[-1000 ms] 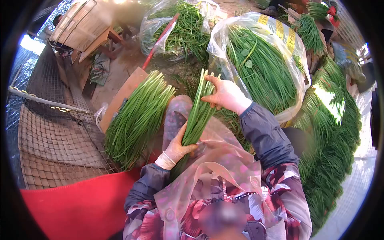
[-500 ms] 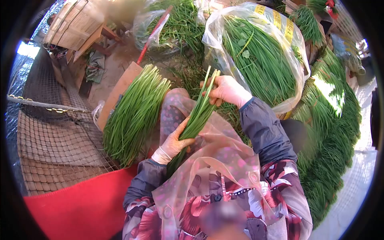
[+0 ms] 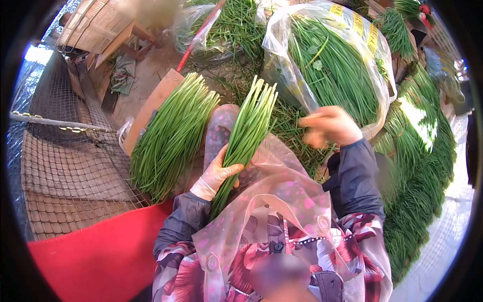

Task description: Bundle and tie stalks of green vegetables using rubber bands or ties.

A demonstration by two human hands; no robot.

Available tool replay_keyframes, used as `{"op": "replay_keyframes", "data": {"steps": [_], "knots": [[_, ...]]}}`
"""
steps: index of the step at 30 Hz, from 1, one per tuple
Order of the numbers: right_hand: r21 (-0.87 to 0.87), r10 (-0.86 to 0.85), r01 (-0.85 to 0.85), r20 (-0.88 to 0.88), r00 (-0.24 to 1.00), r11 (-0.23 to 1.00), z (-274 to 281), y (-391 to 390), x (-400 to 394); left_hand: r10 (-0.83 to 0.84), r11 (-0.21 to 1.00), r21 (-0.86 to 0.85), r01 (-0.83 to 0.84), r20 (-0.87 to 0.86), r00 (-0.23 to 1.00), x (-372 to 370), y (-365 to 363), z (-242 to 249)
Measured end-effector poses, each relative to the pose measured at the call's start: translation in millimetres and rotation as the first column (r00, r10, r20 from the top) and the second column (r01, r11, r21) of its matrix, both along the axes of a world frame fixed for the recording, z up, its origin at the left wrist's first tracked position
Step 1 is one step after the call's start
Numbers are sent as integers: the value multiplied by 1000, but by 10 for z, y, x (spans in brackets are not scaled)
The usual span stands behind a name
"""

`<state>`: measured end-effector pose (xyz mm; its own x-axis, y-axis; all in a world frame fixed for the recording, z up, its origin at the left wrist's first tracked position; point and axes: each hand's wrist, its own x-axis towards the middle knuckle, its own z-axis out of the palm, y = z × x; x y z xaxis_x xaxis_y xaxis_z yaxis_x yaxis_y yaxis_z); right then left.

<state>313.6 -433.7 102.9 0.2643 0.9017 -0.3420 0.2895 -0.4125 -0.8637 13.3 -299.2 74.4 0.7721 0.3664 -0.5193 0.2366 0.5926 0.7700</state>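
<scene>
My gloved left hand (image 3: pixel 216 176) is wrapped round a bunch of garlic chives (image 3: pixel 246 126), its pale cut ends pointing up and away from me. To the right of that bunch, apart from it, my right hand (image 3: pixel 332 126) is smeared by motion, so its finger grip does not show clearly. It hovers over loose green scraps, near the lower edge of a clear plastic bag (image 3: pixel 282 75) full of long chives (image 3: pixel 332 75). Left of my left hand, a larger pile of chives (image 3: pixel 173 141) leans on a brown board (image 3: pixel 151 113).
Bundled chives (image 3: pixel 417 201) are stacked along the right side. Another bag of loose greens (image 3: pixel 236 30) stands at the back, beside a red pole (image 3: pixel 193 43). A plastic crate (image 3: pixel 98 25) is at the upper left. Netting (image 3: pixel 75 176) and red cloth (image 3: pixel 105 251) lie on the left.
My right hand has left the tips of the bunch and moved right and down. The bunch in my left hand now stands more upright, with its cut ends fanned apart.
</scene>
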Motion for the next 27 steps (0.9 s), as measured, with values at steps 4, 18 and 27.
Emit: {"op": "replay_keyframes", "data": {"steps": [4,18,27], "knots": [[111,-113,108,32,993,988,235,328,-412,39,999,21,-39,-23,999,47,-13,-96],[58,7,-10,49,999,998,-63,161,-246,42,988,147,-41,-4,999,102,41,-120],[79,33,-84,507,861,993,-175,636,-812,87,967,241,-83,-3,996,184,-153,-183]]}}
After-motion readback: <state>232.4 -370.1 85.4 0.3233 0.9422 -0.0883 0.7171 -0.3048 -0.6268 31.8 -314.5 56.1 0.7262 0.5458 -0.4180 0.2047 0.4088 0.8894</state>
